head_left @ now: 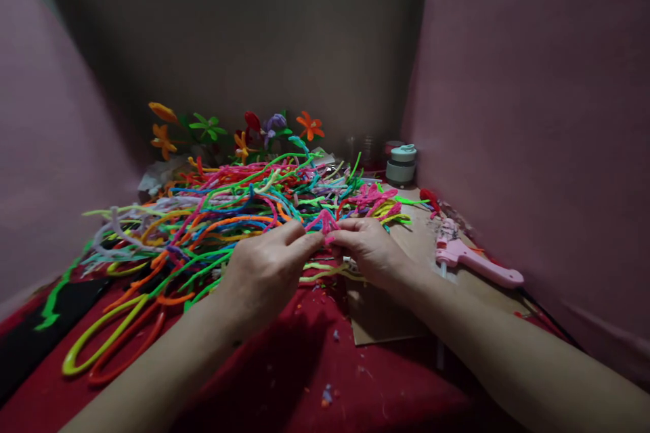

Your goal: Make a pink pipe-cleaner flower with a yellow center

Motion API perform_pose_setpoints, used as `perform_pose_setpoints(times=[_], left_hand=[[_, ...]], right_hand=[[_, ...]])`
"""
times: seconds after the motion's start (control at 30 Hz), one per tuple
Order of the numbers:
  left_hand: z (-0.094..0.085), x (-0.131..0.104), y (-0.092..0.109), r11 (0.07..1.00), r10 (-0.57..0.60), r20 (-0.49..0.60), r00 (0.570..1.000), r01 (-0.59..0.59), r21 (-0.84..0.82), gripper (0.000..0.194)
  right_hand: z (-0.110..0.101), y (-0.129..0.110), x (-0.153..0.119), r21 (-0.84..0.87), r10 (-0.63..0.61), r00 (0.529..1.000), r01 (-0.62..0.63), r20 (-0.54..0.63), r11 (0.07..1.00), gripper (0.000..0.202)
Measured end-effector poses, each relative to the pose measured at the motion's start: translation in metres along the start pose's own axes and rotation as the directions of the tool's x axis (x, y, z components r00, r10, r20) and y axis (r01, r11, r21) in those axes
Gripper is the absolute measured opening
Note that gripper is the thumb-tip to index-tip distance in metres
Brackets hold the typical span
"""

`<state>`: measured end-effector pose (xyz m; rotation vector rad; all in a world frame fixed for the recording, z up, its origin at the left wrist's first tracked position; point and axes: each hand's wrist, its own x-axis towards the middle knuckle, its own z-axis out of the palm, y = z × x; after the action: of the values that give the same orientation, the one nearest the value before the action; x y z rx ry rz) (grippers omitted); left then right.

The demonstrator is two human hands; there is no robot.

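Between my two hands is a pink pipe cleaner (323, 222), bent into narrow loops that meet at a point. My left hand (269, 260) pinches it from the left with thumb and forefinger. From the right, my right hand (373, 247) pinches the same piece, and the fingertips of both hands nearly touch. Just behind them spreads a large heap of loose pipe cleaners (223, 206) in many colours. Several looped pink pipe cleaners (376, 199) lie past my right hand, beside yellow looped ones (388, 212).
A pink glue gun (480, 262) rests on a cardboard sheet (391, 318) at the right. Finished pipe-cleaner flowers (207, 126) stand at the back. A lidded cup (401, 164) is by the right wall. Fuzz scraps (328, 394) dot the red cloth (284, 379).
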<state>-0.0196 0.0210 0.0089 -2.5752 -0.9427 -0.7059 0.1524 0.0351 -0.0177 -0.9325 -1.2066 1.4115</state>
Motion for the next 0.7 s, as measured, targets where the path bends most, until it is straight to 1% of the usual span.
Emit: perform_pose_setpoints(times=[0.1, 0.17, 0.23, 0.3, 0.37, 0.43, 0.5, 0.57, 0.7], left_hand=[[0.005, -0.002, 0.002, 0.981, -0.037, 0.078, 0.996, 0.021, 0.192, 0.022], [0.008, -0.003, 0.004, 0.966, -0.067, 0.090, 0.994, 0.042, 0.255, 0.020], [0.010, -0.003, 0.007, 0.959, -0.086, 0.079, 0.993, 0.061, 0.278, 0.021], [0.011, -0.003, 0.010, 0.960, -0.097, 0.067, 0.993, 0.075, 0.271, 0.023], [0.011, -0.003, 0.012, 0.967, -0.108, 0.068, 0.992, 0.088, 0.241, 0.024], [0.010, -0.004, 0.014, 0.975, -0.122, 0.072, 0.990, 0.106, 0.197, 0.024], [0.011, -0.004, 0.016, 0.980, -0.139, 0.069, 0.988, 0.127, 0.153, 0.023], [0.012, -0.004, 0.016, 0.981, -0.157, 0.066, 0.985, 0.148, 0.127, 0.022], [0.015, -0.005, 0.016, 0.971, -0.198, 0.095, 0.976, 0.182, 0.155, 0.023]], right_hand=[[0.003, -0.002, -0.004, -0.069, -0.044, 0.999, 0.045, 0.018, 0.997, 0.006], [0.004, -0.002, -0.005, -0.135, -0.080, 0.997, 0.080, 0.008, 0.988, 0.007], [0.004, 0.000, -0.006, -0.238, -0.143, 0.990, 0.138, -0.003, 0.961, 0.009], [0.004, 0.003, -0.006, -0.346, -0.235, 0.972, 0.225, 0.012, 0.911, 0.012], [0.004, 0.007, -0.006, -0.444, -0.331, 0.943, 0.311, 0.032, 0.840, 0.015], [0.003, 0.010, -0.007, -0.512, -0.398, 0.916, 0.362, 0.042, 0.779, 0.017], [0.003, 0.012, -0.008, -0.549, -0.432, 0.901, 0.385, 0.048, 0.742, 0.017], [0.003, 0.012, -0.008, -0.567, -0.441, 0.896, 0.393, 0.059, 0.723, 0.017], [0.004, 0.012, -0.008, -0.577, -0.448, 0.890, 0.411, 0.086, 0.706, 0.016]])
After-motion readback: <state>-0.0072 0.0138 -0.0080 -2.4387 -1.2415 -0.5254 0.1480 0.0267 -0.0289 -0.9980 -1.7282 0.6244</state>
